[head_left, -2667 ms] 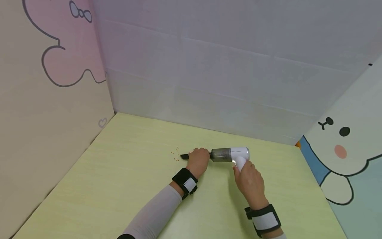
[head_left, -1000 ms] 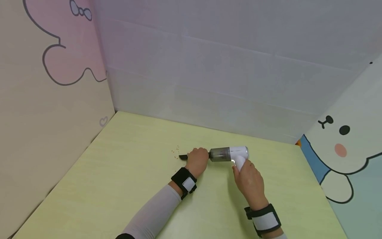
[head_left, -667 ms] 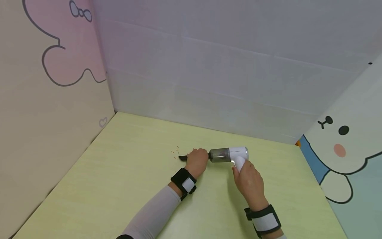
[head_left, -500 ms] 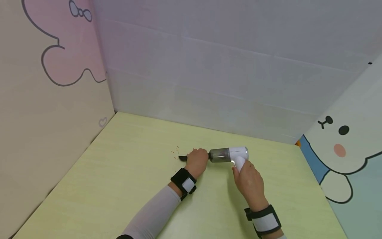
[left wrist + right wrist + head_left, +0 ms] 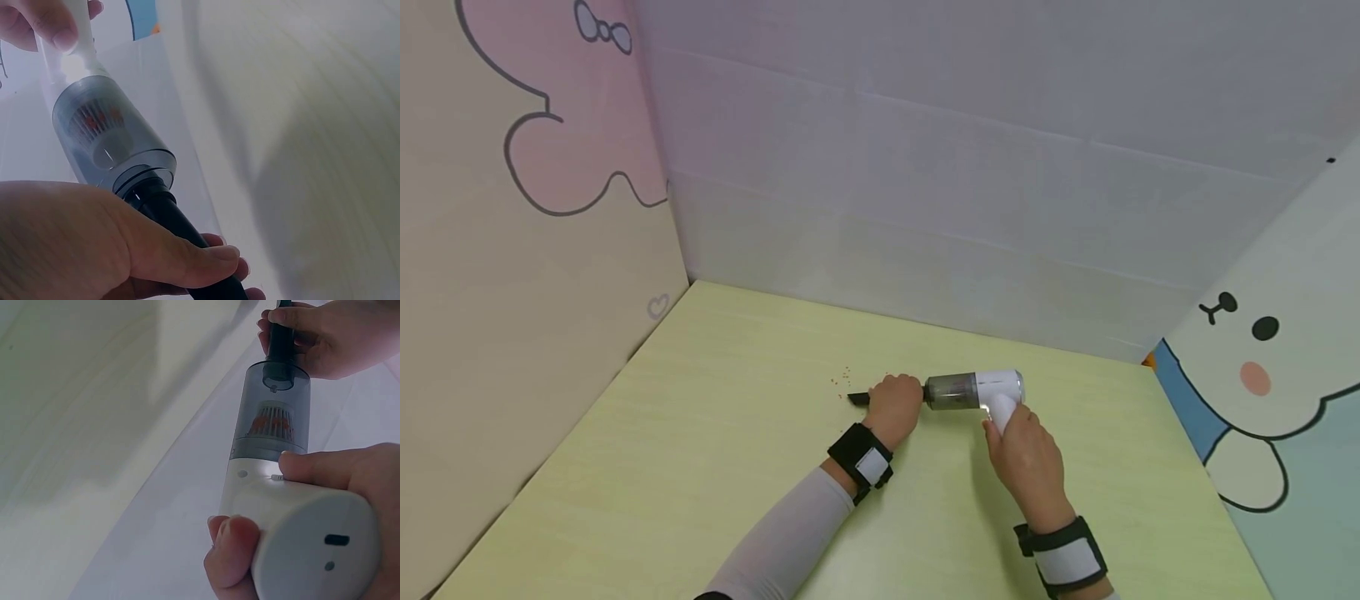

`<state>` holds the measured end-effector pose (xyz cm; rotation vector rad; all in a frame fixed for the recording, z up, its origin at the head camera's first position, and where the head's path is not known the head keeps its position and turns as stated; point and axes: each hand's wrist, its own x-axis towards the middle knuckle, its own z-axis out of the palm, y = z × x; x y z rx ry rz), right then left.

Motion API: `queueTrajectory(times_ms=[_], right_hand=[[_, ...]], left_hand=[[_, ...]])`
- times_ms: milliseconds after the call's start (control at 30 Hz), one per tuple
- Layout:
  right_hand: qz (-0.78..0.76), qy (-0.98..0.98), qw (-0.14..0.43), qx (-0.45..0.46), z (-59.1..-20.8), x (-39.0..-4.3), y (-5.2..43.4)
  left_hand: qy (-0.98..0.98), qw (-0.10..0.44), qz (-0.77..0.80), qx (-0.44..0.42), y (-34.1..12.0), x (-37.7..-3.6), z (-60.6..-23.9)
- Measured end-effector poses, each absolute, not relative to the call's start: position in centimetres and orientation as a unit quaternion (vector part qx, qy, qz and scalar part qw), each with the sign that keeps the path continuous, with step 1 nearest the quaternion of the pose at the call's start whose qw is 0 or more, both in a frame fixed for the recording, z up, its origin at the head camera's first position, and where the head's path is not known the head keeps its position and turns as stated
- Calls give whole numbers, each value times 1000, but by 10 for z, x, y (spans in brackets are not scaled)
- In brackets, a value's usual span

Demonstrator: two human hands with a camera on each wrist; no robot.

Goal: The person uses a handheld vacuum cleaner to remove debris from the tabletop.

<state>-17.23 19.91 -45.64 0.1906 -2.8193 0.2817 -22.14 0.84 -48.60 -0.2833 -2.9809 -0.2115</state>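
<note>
A handheld vacuum cleaner (image 5: 997, 385) with a white body, a see-through dust cup (image 5: 951, 392) and a black nozzle (image 5: 858, 399) lies crosswise over the table, nozzle to the left. My right hand (image 5: 1028, 454) grips its white handle; in the right wrist view the thumb (image 5: 319, 469) is beside a lit switch. Fingers and thumb of my left hand (image 5: 895, 408) curl round the black nozzle tube (image 5: 169, 215). Small orange-brown crumbs (image 5: 846, 374) lie scattered just beyond the nozzle tip. Inside the cup, orange-red bits show around the ribbed filter (image 5: 272, 422).
The pale yellow table (image 5: 647, 467) meets a plain grey-white wall (image 5: 925, 208) at its back edge. Cartoon-printed panels stand along the left (image 5: 550, 292) and right (image 5: 1300, 400) sides. A few stray crumbs show close to the left hand.
Over the span, the nozzle tip has shifted slightly left, both hands moving with the vacuum cleaner. Fewer crumbs lie by the tip than in the earliest frame. Both grips stay the same.
</note>
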Motion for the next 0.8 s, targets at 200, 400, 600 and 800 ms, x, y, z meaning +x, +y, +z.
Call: queueTrajectory(times_ms=[200,400,600,800], right_hand=[[98,-981,154,69,-456,-172,198],[99,-981,152,68,-456,-173,197],[102,-982,144,65,-456,-174,196],[107,-984,131,57,-456,-175,195]], left_hand=[[-990,74,-77,-92,7,-222,-487],[-989,86,-71,-92,6,-222,-490],[-989,93,-68,-93,5,-224,-493],[-988,102,-66,-96,4,-224,-494]])
